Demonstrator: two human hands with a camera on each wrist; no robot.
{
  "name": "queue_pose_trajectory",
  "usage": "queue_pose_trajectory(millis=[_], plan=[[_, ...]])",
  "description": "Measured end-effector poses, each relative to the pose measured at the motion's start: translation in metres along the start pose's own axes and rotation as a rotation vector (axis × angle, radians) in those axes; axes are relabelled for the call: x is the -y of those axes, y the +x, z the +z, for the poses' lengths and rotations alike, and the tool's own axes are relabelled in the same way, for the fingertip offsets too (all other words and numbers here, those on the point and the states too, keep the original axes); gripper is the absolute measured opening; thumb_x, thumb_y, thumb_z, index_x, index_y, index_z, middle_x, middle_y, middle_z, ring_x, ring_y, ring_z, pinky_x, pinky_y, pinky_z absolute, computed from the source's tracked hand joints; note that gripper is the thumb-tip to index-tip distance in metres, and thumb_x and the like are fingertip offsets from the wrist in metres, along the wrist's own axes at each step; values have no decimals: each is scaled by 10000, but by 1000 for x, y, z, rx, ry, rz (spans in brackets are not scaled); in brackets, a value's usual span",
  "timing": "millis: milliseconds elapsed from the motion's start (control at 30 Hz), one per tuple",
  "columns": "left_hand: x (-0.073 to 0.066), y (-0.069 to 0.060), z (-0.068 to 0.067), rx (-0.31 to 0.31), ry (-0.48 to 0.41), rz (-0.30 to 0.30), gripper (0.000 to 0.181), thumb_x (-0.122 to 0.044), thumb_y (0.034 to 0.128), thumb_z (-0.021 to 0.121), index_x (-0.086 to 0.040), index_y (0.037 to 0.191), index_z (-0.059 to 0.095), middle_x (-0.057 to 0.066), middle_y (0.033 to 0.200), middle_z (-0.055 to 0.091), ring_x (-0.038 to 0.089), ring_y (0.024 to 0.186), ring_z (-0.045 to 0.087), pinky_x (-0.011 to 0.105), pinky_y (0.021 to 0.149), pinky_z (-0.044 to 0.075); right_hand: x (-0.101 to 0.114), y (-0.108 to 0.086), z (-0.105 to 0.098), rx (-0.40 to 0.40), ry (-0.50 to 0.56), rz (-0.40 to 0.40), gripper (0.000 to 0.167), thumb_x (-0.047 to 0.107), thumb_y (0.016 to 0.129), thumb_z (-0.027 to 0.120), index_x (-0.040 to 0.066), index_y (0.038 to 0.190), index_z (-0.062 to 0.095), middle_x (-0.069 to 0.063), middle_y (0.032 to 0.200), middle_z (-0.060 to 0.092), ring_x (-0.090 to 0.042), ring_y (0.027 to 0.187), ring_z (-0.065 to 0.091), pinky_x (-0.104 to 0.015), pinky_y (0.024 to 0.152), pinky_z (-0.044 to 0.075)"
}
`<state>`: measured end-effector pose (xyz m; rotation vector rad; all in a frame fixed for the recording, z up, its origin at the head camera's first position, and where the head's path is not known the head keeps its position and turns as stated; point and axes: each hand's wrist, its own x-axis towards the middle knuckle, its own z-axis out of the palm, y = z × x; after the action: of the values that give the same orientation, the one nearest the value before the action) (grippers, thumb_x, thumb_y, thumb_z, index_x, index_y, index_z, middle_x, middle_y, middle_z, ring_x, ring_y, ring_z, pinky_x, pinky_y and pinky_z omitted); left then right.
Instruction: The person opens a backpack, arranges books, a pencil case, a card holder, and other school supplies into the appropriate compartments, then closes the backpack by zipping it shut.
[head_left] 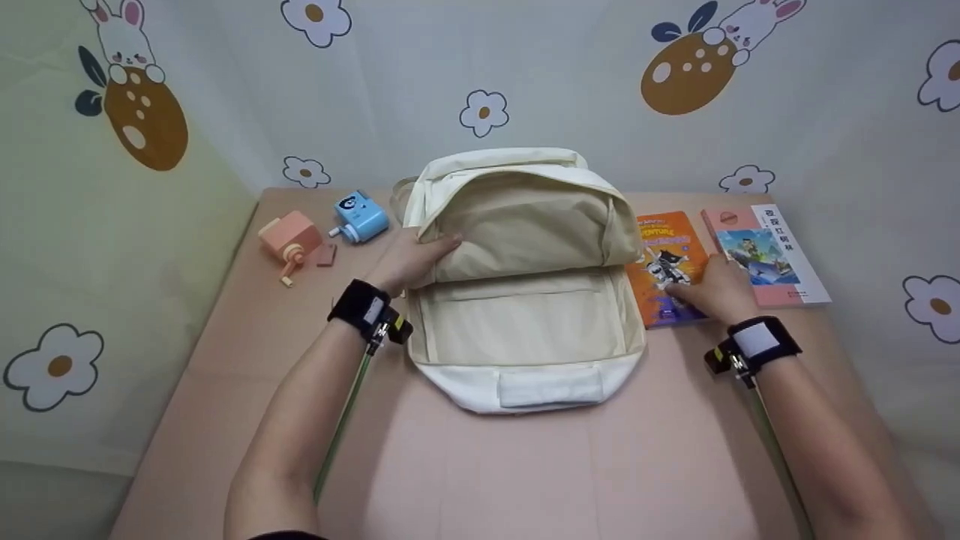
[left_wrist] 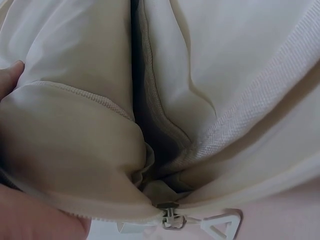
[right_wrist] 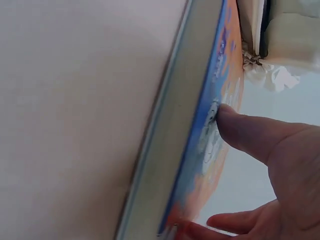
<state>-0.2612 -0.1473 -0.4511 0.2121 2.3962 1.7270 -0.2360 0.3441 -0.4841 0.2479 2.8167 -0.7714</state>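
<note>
A cream backpack (head_left: 525, 322) lies unzipped, its flap raised. The left hand (head_left: 420, 259) grips the flap's left edge, thumb on the inner lining; the left wrist view shows that thumb (left_wrist: 11, 77) on the fabric near the zipper pull (left_wrist: 174, 220). Right of the bag lies an orange book (head_left: 664, 232). Over its right side is the right hand (head_left: 724, 289), thumb on the cover. In the right wrist view the thumb of the right hand (right_wrist: 280, 170) touches the cover of the thick book (right_wrist: 167, 135), with other fingertips by its edge; whether they hold it is unclear.
A pink and white book (head_left: 810, 281) lies at the right, beside the right hand. At the left stand a pink crank device (head_left: 292, 232) and a blue one (head_left: 364, 217), with a small pink piece (head_left: 326, 255) near them. Patterned curtains surround the table (head_left: 517, 480).
</note>
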Motion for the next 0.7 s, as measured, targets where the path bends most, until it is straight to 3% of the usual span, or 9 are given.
queue_pose_trajectory(millis=[200, 433, 567, 700], plan=[[-1, -1, -1, 2, 44, -26, 682, -488, 930, 726, -142, 1480, 521, 95, 1364, 583, 206, 1249, 528, 368, 1119, 362, 6, 6, -14, 126, -26, 27, 731, 499, 866, 770, -143, 1133, 545, -200, 927, 609, -260, 737, 567, -327, 602, 449], [-1, 0, -2, -6, 52, -25, 674, -472, 932, 730, -163, 1489, 510, 73, 1394, 570, 199, 1266, 520, 372, 1138, 337, 11, 20, -28, 259, 94, 144, 704, 408, 820, 848, -132, 1181, 575, -170, 957, 631, -232, 746, 573, -319, 636, 473], [-1, 0, -1, -3, 59, -23, 683, -475, 930, 732, -163, 1492, 502, 80, 1397, 564, 203, 1264, 522, 376, 1133, 347, 8, 24, -33, 312, 131, 205, 792, 442, 808, 859, -124, 1259, 536, -160, 1003, 634, -234, 803, 598, -310, 675, 499], [-1, -1, 0, 2, 50, -19, 681, -468, 930, 734, -159, 1491, 501, 88, 1399, 560, 207, 1252, 527, 376, 1127, 356, 3, 25, -34, 331, 146, 231, 816, 494, 783, 862, -98, 1248, 548, -110, 933, 658, -206, 755, 609, -296, 653, 495]])
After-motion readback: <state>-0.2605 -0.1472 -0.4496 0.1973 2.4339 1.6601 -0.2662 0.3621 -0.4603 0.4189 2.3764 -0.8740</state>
